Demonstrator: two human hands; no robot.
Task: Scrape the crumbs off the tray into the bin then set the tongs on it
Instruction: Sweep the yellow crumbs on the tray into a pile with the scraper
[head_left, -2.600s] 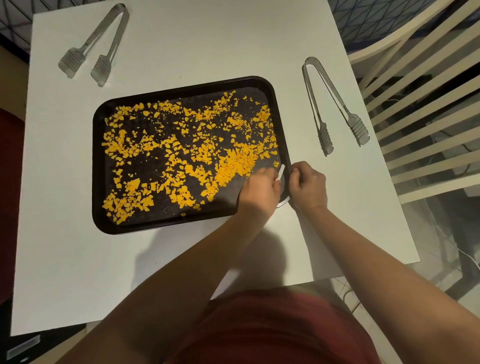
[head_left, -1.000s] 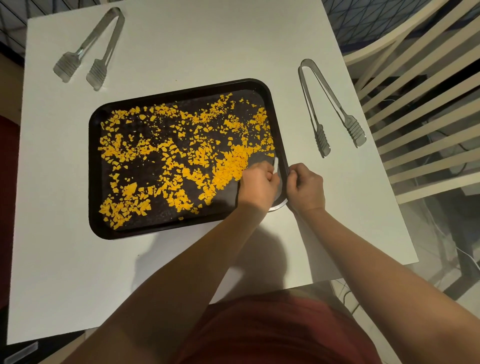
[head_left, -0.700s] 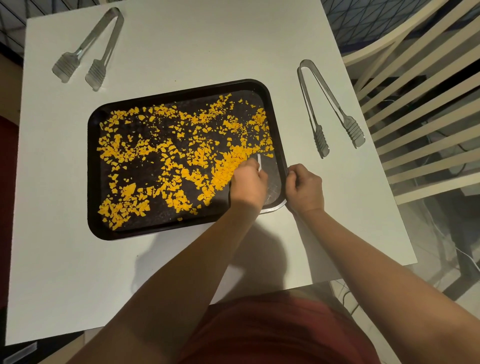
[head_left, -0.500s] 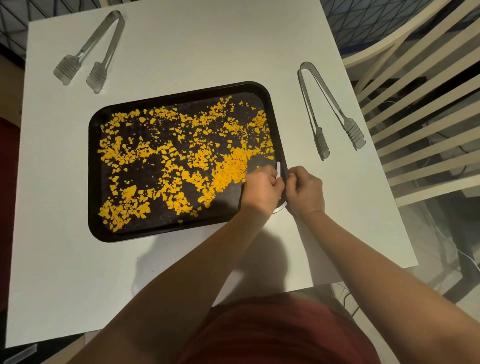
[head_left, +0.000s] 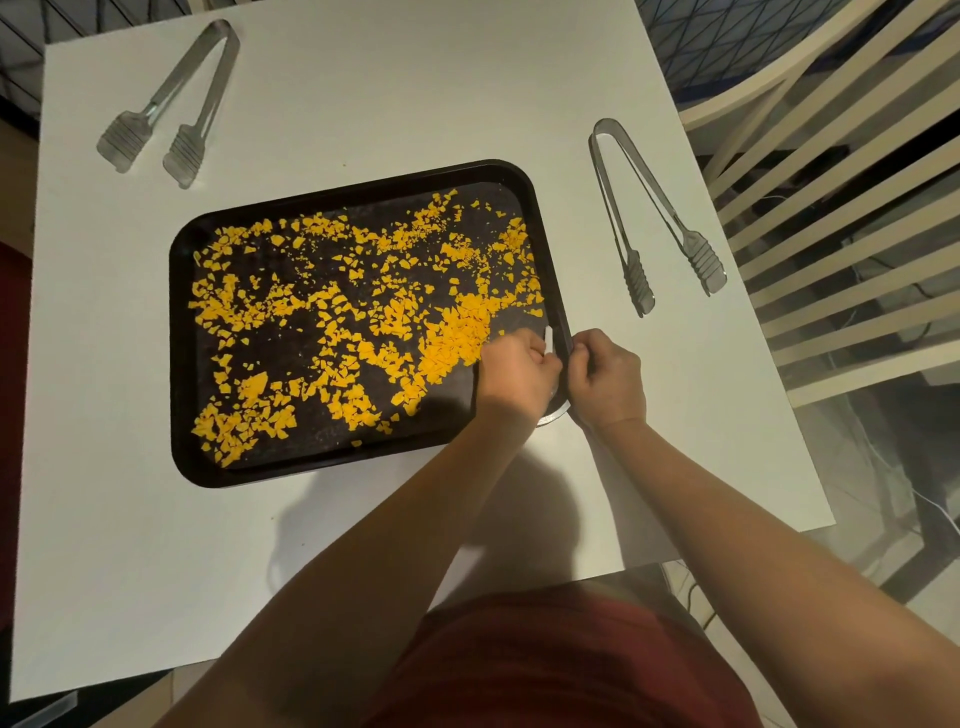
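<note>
A black tray (head_left: 182, 364) lies on the white table, strewn with yellow crumbs (head_left: 363, 312). My left hand (head_left: 519, 371) is over the tray's near right corner, its fingers curled round a small white scraper (head_left: 547, 335) whose tip sticks out above the knuckles. My right hand (head_left: 605, 379) grips the tray's right rim beside it. A dense heap of crumbs sits just left of my left hand. One pair of metal tongs (head_left: 649, 218) lies right of the tray, another pair of tongs (head_left: 171, 104) at the far left corner. No bin is in view.
A white slatted chair (head_left: 831, 182) stands close to the table's right edge. The table's (head_left: 130, 545) near edge is against my body. A red garment covers my lap at the bottom.
My left hand swept the scraper left into the crumbs, then drew back to the tray's right edge. The crumbs near that corner are pushed into a heap. My right hand stayed on the rim.
</note>
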